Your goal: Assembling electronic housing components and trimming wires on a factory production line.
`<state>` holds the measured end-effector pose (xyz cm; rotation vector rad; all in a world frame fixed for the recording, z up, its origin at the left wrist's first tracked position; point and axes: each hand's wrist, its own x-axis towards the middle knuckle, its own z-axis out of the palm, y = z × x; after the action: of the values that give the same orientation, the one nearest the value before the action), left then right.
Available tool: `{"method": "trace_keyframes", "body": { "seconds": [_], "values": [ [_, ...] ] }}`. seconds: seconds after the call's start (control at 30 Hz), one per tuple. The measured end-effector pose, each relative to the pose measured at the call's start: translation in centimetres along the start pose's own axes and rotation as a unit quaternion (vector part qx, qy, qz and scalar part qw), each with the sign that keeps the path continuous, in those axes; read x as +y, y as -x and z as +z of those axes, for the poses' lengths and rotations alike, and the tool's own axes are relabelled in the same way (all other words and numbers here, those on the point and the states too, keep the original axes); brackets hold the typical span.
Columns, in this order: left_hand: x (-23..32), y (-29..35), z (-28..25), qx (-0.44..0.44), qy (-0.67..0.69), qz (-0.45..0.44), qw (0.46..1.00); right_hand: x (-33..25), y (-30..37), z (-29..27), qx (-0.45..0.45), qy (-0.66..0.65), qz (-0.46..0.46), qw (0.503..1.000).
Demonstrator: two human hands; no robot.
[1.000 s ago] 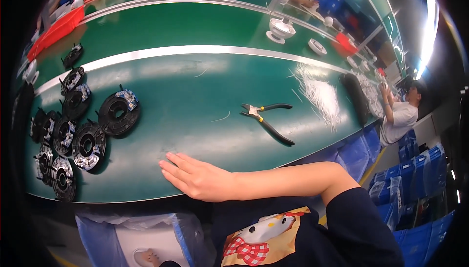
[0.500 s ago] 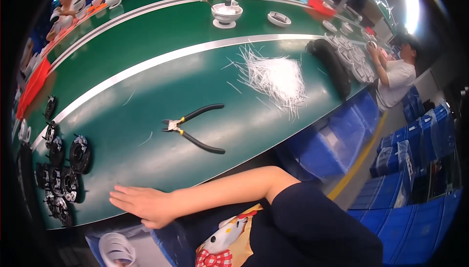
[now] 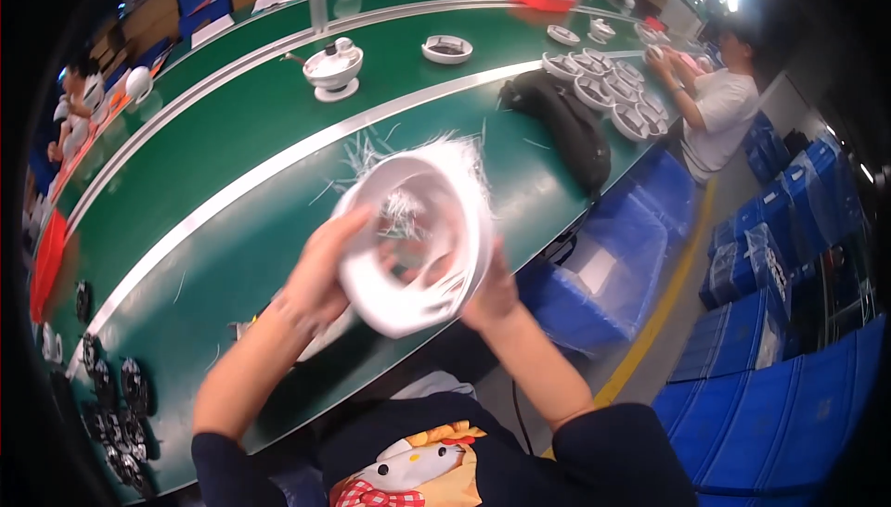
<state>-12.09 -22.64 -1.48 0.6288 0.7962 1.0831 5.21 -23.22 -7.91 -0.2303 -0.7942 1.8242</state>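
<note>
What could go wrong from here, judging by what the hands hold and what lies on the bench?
The white ring-shaped part might slip and drop, since only the left hand and right hand appear to support it, gripping its sides. The loose white strips showing past its rim could catch on it or scatter if it is lowered there.

– Holding what in the left hand (image 3: pixel 325 268)?
– Gripping a white ring (image 3: pixel 394 310) by its left side, and by its right side with the right hand (image 3: pixel 494 295).
– Resting on the table (image 3: pixel 251 219)?
– Raised above it, blurred, in front of loose white strips (image 3: pixel 469 147).
– And at lower left?
– Crowded with black discs (image 3: pixel 135 386).
– To the right?
– Taken up by a dark bundle (image 3: pixel 568 127), then by white frames (image 3: pixel 594 94) near a co-worker (image 3: pixel 724 117).
</note>
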Motion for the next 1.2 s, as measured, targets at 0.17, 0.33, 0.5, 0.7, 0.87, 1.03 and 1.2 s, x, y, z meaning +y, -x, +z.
{"method": "trace_keyframes", "body": {
  "seconds": [0.17,0.33,0.5,0.7,0.87,1.03,1.2],
  "values": [
    [-5.3,-19.2,4.9,-0.018,-0.159,0.093,0.983,-8.6,-4.1,-7.1,0.193,0.031,-0.094,0.976],
    [-8.6,-28.2,11.5,-0.021,-0.194,0.095,0.976,-14.6,-7.5,-16.6,0.252,0.118,-0.134,0.951],
    [-10.8,-36.8,8.3,0.101,-0.317,0.219,0.917,-12.8,-13.9,-20.7,0.407,0.273,-0.247,0.836],
    [-8.8,-32.6,10.5,0.013,-0.576,0.265,0.774,-12.4,-13.0,-25.7,0.465,0.515,-0.408,0.593],
    [-6.5,-27.4,8.6,0.035,-0.308,0.391,0.866,-17.9,-8.8,-34.4,0.422,0.318,-0.330,0.783],
    [6.6,4.8,-7.6,0.068,-0.375,0.512,0.770,2.3,-10.9,6.8,0.223,0.496,-0.464,0.699],
    [-3.7,29.5,-22.9,0.615,-0.338,0.452,0.551,-9.8,-13.3,-13.3,0.012,0.626,-0.597,0.502]
  ]
}}
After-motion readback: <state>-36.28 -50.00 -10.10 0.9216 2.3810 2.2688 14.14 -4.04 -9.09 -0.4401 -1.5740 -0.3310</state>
